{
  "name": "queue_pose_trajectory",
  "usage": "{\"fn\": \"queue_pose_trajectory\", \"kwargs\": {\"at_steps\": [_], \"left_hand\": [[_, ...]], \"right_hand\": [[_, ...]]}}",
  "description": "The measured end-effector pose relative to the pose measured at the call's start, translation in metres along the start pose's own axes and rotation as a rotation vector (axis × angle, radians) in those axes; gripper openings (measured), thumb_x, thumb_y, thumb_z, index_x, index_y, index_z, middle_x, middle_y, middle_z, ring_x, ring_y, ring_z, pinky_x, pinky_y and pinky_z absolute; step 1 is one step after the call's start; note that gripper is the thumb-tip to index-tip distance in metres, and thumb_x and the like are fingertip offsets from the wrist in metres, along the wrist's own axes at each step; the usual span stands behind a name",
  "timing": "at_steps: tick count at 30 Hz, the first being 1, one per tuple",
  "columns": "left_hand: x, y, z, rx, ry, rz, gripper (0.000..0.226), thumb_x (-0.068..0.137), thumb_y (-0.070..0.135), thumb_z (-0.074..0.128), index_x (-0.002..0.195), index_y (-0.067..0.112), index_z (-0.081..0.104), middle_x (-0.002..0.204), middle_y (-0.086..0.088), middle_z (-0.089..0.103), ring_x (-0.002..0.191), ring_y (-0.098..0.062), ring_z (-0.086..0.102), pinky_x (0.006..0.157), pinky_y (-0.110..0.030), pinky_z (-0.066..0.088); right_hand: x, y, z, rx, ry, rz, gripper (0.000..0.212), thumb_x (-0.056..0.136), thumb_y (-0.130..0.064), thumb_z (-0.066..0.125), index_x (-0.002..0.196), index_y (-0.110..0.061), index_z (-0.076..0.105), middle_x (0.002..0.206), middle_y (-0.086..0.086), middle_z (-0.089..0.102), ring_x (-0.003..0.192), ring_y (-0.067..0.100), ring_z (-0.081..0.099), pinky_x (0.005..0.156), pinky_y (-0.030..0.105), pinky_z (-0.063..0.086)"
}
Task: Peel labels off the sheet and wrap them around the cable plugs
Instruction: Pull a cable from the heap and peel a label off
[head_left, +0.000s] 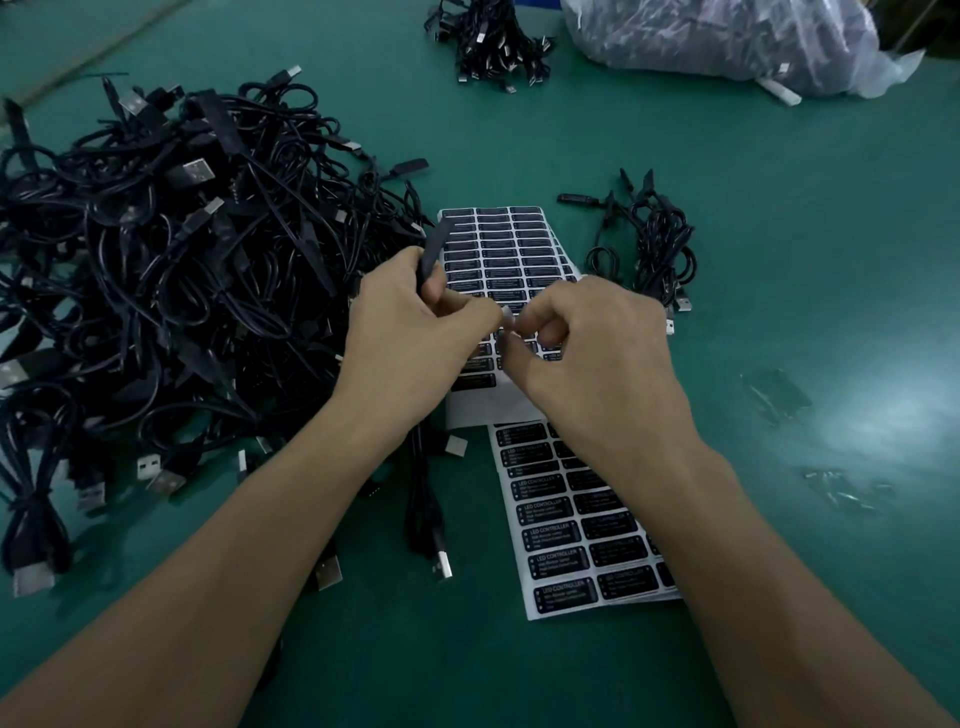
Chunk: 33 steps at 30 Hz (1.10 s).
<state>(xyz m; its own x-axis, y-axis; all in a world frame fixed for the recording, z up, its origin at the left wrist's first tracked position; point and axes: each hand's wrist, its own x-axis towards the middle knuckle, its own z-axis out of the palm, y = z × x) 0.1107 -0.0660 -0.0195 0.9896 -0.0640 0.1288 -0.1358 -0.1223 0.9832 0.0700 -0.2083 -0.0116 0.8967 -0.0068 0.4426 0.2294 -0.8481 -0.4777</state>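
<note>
**A:** Head view. Item one, your left hand?
**B:** Your left hand (410, 332) grips a black plug (435, 248), with its end raised over the sheet (498, 244).
**A:** Item two, your right?
**B:** Your right hand (587, 353) pinches a pale strip (506, 315) where both hands' fingertips meet, above the sheet. Whether it is a label, cannot tell.
**A:** Remainder?
**B:** Cable pile (156, 260) to your left. Second sheet (566, 525) under your right forearm.

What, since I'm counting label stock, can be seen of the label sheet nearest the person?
The near label sheet is white backing paper carrying rows of black, rounded rectangular labels with white print headed LED CONTROLLER. It lies flat on the green table, slanted a little, its far end under the second sheet. The right forearm crosses above its right side and hides that part.
</note>
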Motion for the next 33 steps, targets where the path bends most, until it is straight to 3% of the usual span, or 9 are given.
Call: {"fn": "queue_pose_trajectory", "kwargs": {"at_steps": [3,8,12,15,18,22,25,28,33], "left_hand": [[0.001,-0.001,0.000,-0.019,-0.016,-0.014,0.040,0.069,0.020,0.070,0.071,0.025,0.031,0.066,-0.005,0.043,0.062,-0.021,0.037,0.055,-0.040,0.034],[0.000,-0.001,0.000,-0.039,-0.014,-0.005,0.037,0.073,0.023,0.071,0.074,0.020,0.034,0.060,0.004,0.047,0.057,-0.018,0.051,0.050,-0.034,0.042],[0.000,0.002,0.001,-0.137,-0.035,-0.028,0.033,0.077,0.024,0.067,0.084,-0.002,0.046,0.082,-0.027,0.060,0.067,-0.019,0.068,0.048,-0.026,0.050],[-0.001,0.002,0.000,-0.129,-0.064,-0.002,0.032,0.077,0.015,0.069,0.076,0.014,0.037,0.066,-0.008,0.056,0.067,-0.017,0.066,0.050,-0.025,0.051],[-0.003,0.002,0.000,-0.111,-0.109,0.047,0.043,0.082,-0.001,0.070,0.076,0.021,0.033,0.073,-0.027,0.056,0.069,-0.024,0.053,0.051,-0.027,0.047],[-0.004,0.002,-0.001,-0.112,-0.114,0.068,0.045,0.084,-0.003,0.070,0.075,0.021,0.033,0.078,-0.032,0.057,0.068,-0.024,0.051,0.051,-0.026,0.047],[-0.005,0.000,0.000,-0.094,-0.098,0.054,0.036,0.087,0.015,0.069,0.076,0.020,0.035,0.071,-0.016,0.063,0.068,-0.020,0.064,0.050,-0.023,0.048],[-0.008,0.001,0.003,-0.036,-0.145,0.022,0.021,0.091,0.036,0.049,0.078,0.021,0.043,0.080,-0.006,0.073,0.068,-0.015,0.067,0.051,-0.030,0.049],[-0.010,0.001,0.004,0.049,-0.205,0.093,0.027,0.100,0.024,0.035,0.076,0.012,0.044,0.080,-0.008,0.071,0.067,-0.011,0.061,0.054,-0.021,0.045]], "right_hand": [[0.001,-0.001,0.001,-0.007,0.002,0.030,0.010,0.087,-0.026,0.072,0.087,-0.016,0.076,0.077,-0.004,0.061,0.075,0.015,0.056,0.069,0.036,0.048],[0.001,-0.005,-0.002,0.141,0.005,0.087,0.010,0.083,-0.017,0.071,0.074,-0.021,0.074,0.063,-0.007,0.060,0.061,0.011,0.055,0.058,0.024,0.045],[0.005,0.001,-0.007,0.460,-0.030,0.264,0.018,0.085,-0.016,0.072,0.069,-0.025,0.073,0.060,-0.006,0.065,0.051,0.007,0.050,0.052,0.021,0.046],[0.008,0.003,-0.009,0.674,-0.045,0.353,0.019,0.087,-0.012,0.072,0.069,-0.018,0.073,0.058,0.003,0.060,0.056,0.005,0.047,0.054,0.023,0.044],[0.009,0.003,-0.010,0.799,-0.064,0.391,0.024,0.088,-0.007,0.070,0.067,-0.017,0.070,0.047,-0.016,0.050,0.044,-0.001,0.039,0.047,0.009,0.034],[0.008,0.002,-0.011,0.805,-0.066,0.418,0.023,0.089,-0.008,0.070,0.068,-0.017,0.071,0.046,-0.018,0.049,0.042,-0.001,0.039,0.045,0.007,0.033],[0.008,0.001,-0.011,0.786,-0.017,0.428,0.021,0.090,-0.012,0.070,0.069,-0.018,0.072,0.047,-0.017,0.048,0.044,0.000,0.038,0.046,0.009,0.033],[0.009,0.001,-0.012,0.857,0.054,0.431,0.023,0.090,-0.013,0.070,0.069,-0.021,0.070,0.054,-0.014,0.052,0.051,0.002,0.042,0.049,0.013,0.037],[0.009,-0.001,-0.012,1.041,0.084,0.440,0.012,0.093,-0.013,0.069,0.087,-0.024,0.069,0.081,0.001,0.069,0.069,0.012,0.064,0.056,0.024,0.049]]}}
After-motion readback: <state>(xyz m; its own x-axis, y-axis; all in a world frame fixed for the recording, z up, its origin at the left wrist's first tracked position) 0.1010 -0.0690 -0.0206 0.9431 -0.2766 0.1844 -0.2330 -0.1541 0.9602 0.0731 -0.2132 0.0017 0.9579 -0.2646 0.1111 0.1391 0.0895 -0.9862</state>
